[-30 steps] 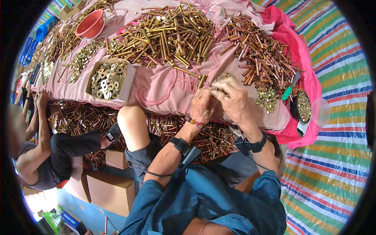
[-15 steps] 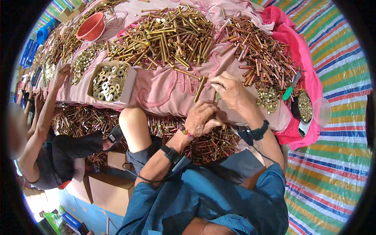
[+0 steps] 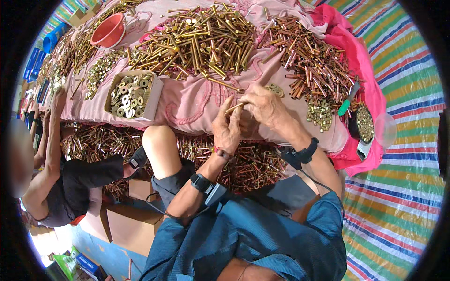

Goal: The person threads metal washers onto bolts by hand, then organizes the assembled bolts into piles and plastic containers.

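Note:
A gold-coloured bolt (image 3: 235, 108) lies slantwise between the raised fingers of my left hand (image 3: 226, 131), which is closed on it. My right hand (image 3: 266, 107) is pinched at the bolt's right end; whether a small part sits in its fingertips is hidden. Just beyond that hand, a few flat washers (image 3: 275, 90) rest on the pink cloth (image 3: 187, 100). Another long bolt (image 3: 224, 85) lies on the cloth past my left fingertips. An open cardboard box (image 3: 151, 100) full of washers stands to the left.
Heaped gold bolts (image 3: 201, 42) lie at the back, with reddish metal sleeves (image 3: 311, 58) to the right. Small nuts (image 3: 320, 116) and a green-handled tool (image 3: 345, 107) are near the right edge. A red bowl (image 3: 108, 32) stands far left. At left, a co-worker's arm (image 3: 54, 126) reaches in.
The bolt that lay by my hands is now up between my left fingers. My left hand has risen, and my right hand has moved left to meet it. Washers now show beyond my right hand.

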The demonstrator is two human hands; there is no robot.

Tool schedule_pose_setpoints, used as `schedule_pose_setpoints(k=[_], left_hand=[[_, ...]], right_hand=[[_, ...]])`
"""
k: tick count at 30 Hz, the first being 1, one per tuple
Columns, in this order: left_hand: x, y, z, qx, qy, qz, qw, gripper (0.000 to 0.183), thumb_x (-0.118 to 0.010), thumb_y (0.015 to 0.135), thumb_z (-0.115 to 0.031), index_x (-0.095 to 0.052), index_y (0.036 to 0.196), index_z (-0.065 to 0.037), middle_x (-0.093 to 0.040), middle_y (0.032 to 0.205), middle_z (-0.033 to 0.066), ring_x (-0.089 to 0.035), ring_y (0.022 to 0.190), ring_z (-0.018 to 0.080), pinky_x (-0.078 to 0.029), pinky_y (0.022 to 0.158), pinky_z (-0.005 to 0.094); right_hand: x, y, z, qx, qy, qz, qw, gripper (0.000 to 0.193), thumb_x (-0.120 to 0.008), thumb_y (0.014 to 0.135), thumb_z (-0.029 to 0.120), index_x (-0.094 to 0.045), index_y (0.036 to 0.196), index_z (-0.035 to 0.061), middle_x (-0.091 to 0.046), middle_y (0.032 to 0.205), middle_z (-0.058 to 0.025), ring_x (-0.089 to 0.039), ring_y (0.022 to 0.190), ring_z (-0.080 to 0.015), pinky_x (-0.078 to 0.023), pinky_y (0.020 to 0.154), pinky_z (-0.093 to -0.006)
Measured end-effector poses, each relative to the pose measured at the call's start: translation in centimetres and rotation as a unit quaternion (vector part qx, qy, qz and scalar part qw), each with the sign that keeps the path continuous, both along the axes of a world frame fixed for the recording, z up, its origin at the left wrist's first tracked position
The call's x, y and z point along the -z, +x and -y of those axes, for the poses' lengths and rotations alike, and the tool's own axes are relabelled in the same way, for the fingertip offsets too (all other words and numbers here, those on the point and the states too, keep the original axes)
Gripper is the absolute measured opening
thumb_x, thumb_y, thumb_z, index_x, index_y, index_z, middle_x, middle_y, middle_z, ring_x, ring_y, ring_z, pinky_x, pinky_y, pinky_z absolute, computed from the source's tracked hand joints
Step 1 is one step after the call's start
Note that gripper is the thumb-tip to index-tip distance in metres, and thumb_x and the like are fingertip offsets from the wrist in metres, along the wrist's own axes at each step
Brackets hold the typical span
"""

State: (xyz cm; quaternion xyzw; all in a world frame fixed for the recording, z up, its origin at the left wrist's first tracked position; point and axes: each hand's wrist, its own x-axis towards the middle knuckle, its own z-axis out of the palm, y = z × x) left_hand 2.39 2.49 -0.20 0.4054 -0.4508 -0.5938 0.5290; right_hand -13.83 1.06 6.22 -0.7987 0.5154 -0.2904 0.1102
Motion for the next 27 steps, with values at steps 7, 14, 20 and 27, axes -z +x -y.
schedule_pose_setpoints(k=[7,14,20,27], left_hand=[[-1.3,-0.4,0.8,0.042,0.017,-0.033,0.998,0.022,-0.057,0.105,-0.022,-0.065,0.105,-0.001,-0.067,0.083,0.0039,-0.059,0.064,0.0069,-0.050,0.058,0.0221],[-0.2,-1.2,1.7,0.061,-0.045,0.048,0.996,0.017,-0.057,0.105,-0.018,-0.062,0.100,-0.002,-0.065,0.075,0.0038,-0.059,0.060,0.0074,-0.050,0.053,0.0237],[0.8,-1.1,2.5,0.069,-0.185,0.193,0.961,0.009,-0.060,0.101,-0.012,-0.061,0.105,-0.005,-0.064,0.069,0.0040,-0.064,0.059,0.0112,-0.052,0.054,0.0284],[0.6,-1.3,2.3,0.065,-0.221,0.213,0.950,0.010,-0.061,0.099,-0.013,-0.062,0.105,-0.005,-0.065,0.067,0.0059,-0.065,0.058,0.0155,-0.051,0.053,0.0305]], right_hand=[[-0.9,-1.8,-5.3,0.279,0.106,0.082,0.951,0.017,-0.071,0.088,0.018,-0.072,0.100,0.0067,-0.067,0.093,-0.0159,-0.067,0.081,-0.0344,-0.052,0.071,-0.0431],[3.1,-2.4,-4.9,0.205,0.047,0.023,0.977,0.018,-0.071,0.085,0.012,-0.068,0.101,0.0040,-0.061,0.091,-0.0186,-0.063,0.083,-0.0395,-0.050,0.070,-0.0465],[2.7,-2.3,-4.1,0.161,0.030,0.034,0.986,0.019,-0.073,0.080,0.002,-0.062,0.095,0.0023,-0.058,0.090,-0.0190,-0.061,0.083,-0.0412,-0.049,0.070,-0.0496],[2.2,-2.6,-3.9,0.179,0.083,0.058,0.979,0.013,-0.072,0.082,0.005,-0.064,0.092,0.0010,-0.064,0.090,-0.0202,-0.064,0.086,-0.0384,-0.052,0.074,-0.0457]])
